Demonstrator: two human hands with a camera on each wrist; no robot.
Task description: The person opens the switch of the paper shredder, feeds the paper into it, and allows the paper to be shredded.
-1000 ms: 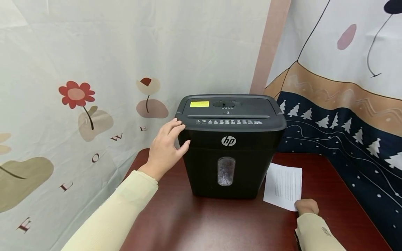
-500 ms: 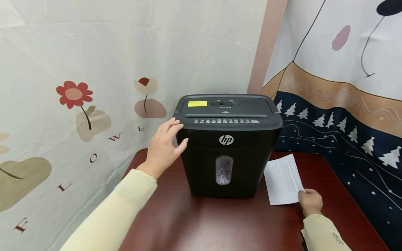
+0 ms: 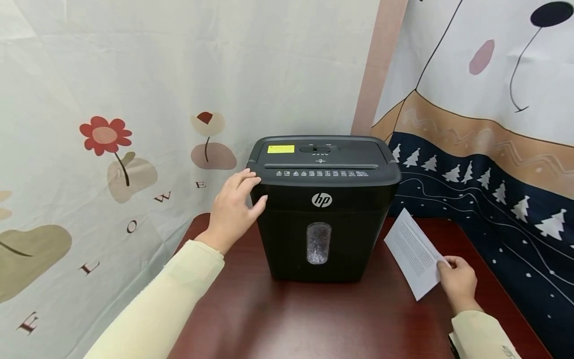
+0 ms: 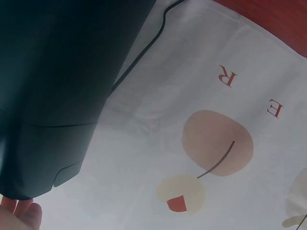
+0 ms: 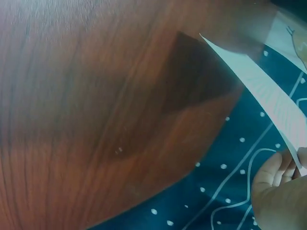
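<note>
A black HP paper shredder [image 3: 287, 224] stands upright on the table, a feed slot [image 3: 322, 166] across its top. My left hand [image 3: 233, 212] rests its fingertips at the left front corner of the lid, fingers loosely bent and thumb held apart. In the left wrist view those fingers [image 4: 21, 211] show at the lid's edge. Between thumb and fingers, my right hand [image 3: 459, 281] pinches a printed sheet of paper [image 3: 412, 252] by its right side. The sheet is tilted, right of the shredder; its shadow falls on the wood in the right wrist view.
Paper shreds show through the shredder's small window [image 3: 319, 243]. A power cord [image 4: 144, 52] runs behind the machine. The reddish wooden table [image 3: 305, 319] backs onto printed curtains, a pale floral one [image 3: 148, 75] and a navy one with trees [image 3: 448, 199].
My right hand has lifted the sheet off the table, moving up and to the right, and the sheet has turned. My left hand has stayed at the lid's corner.
</note>
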